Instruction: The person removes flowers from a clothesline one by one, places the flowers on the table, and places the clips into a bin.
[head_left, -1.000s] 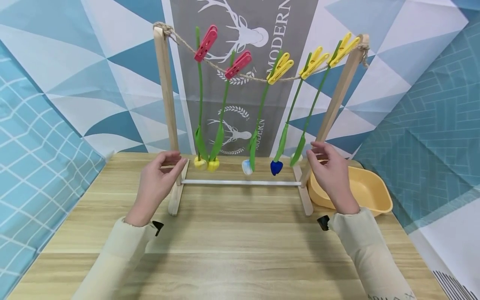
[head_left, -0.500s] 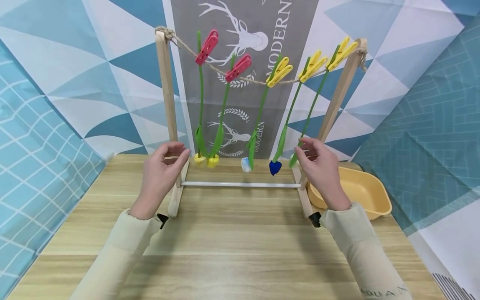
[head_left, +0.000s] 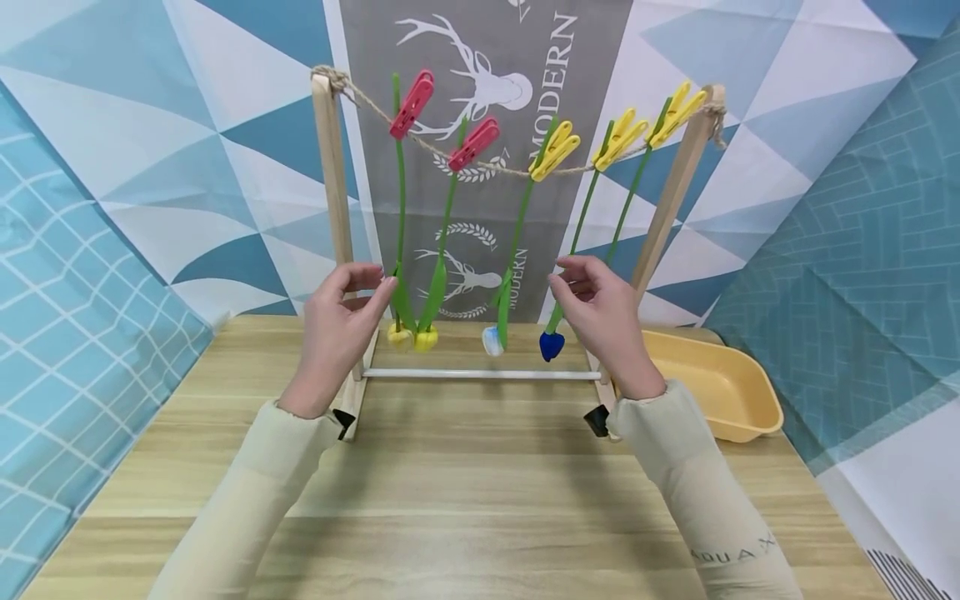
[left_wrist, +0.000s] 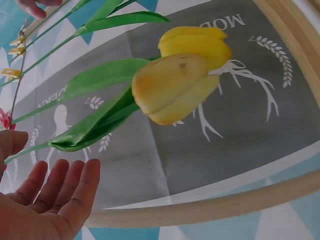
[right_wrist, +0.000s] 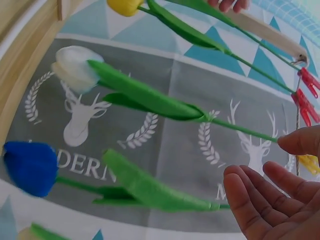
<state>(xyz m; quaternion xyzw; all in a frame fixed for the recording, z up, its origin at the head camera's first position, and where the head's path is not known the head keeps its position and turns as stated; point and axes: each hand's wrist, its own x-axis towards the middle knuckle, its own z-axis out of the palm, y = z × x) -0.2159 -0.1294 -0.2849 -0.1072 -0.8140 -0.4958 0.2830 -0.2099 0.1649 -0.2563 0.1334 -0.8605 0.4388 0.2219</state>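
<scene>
Artificial tulips hang head-down from a twine line on a wooden frame. Red clothespins (head_left: 474, 145) pin the pale yellow tulip (head_left: 400, 336) and the yellow tulip (head_left: 427, 337). Yellow clothespins (head_left: 555, 152) pin the white tulip (head_left: 492, 340), the blue tulip (head_left: 551, 346) and one more, whose head my right hand hides. My left hand (head_left: 341, 325) is beside the pale yellow tulip's leaves, fingers relaxed and holding nothing. With loosely bent fingers and nothing in its grasp, my right hand (head_left: 603, 317) is at the blue tulip's leaf. Both wrist views show a gap between thumb and fingers.
The frame's left post (head_left: 335, 175) and right post (head_left: 671, 200) flank the tulips, joined low down by a white rod (head_left: 480, 374). A yellow plastic basin (head_left: 720, 383) stands on the wooden table (head_left: 480, 500) at the right. Patterned cloth (head_left: 262, 108) covers the wall behind.
Both hands have moved inward and slightly up, the right one farther, now covering the rightmost tulip's head. The clothespins and tulips stay on the line. The head view has tilted slightly.
</scene>
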